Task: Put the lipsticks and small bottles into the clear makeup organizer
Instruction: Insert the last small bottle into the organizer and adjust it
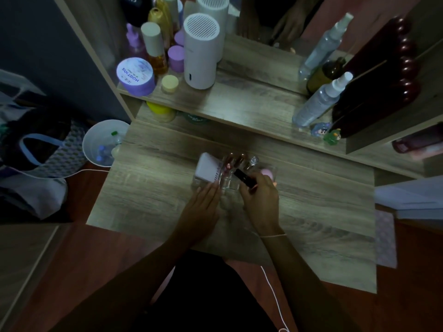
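Observation:
The clear makeup organizer [230, 188] stands in the middle of the wooden desk. Inside it are a white tube [207, 169] at the left, brown-capped lipsticks [236, 158] at the back, a small clear bottle [253, 161] and a pink item [266, 173] at the right. My right hand [261, 195] holds a black lipstick [244, 178] tilted over the organizer's front compartments. My left hand [203, 204] lies flat with fingers together against the organizer's front left edge, holding nothing.
A raised shelf [239, 101] behind carries a white cylinder device [201, 51], a purple jar [136, 76], spray bottles [321, 101] and other bottles. A white bin [103, 142] stands left of the desk. A white cable [273, 293] runs near my lap.

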Demonstrator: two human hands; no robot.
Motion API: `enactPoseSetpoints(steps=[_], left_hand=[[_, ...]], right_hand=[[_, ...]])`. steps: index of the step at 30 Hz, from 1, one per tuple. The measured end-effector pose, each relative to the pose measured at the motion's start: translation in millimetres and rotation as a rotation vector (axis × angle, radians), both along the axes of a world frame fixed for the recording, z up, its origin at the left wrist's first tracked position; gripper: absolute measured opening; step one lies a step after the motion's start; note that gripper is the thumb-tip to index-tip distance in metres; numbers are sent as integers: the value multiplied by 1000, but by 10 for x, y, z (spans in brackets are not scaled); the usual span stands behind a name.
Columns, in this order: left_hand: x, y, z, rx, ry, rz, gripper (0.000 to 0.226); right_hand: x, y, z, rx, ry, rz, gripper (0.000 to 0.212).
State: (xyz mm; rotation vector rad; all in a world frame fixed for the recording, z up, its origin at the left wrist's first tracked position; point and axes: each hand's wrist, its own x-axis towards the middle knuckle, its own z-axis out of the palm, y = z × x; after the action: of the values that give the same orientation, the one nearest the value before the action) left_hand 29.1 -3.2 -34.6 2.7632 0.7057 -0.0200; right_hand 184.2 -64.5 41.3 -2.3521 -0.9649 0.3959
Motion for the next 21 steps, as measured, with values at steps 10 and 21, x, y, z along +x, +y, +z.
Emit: enactPoseSetpoints(steps=[10,21], left_hand=[[-9,3,-40,-27,17,28,67],[-15,-8,-134,-45,18,41,66]], right_hand=[[95,183,-60,-106,-6,77,26],[108,257,-44,-170,-53,117,28]])
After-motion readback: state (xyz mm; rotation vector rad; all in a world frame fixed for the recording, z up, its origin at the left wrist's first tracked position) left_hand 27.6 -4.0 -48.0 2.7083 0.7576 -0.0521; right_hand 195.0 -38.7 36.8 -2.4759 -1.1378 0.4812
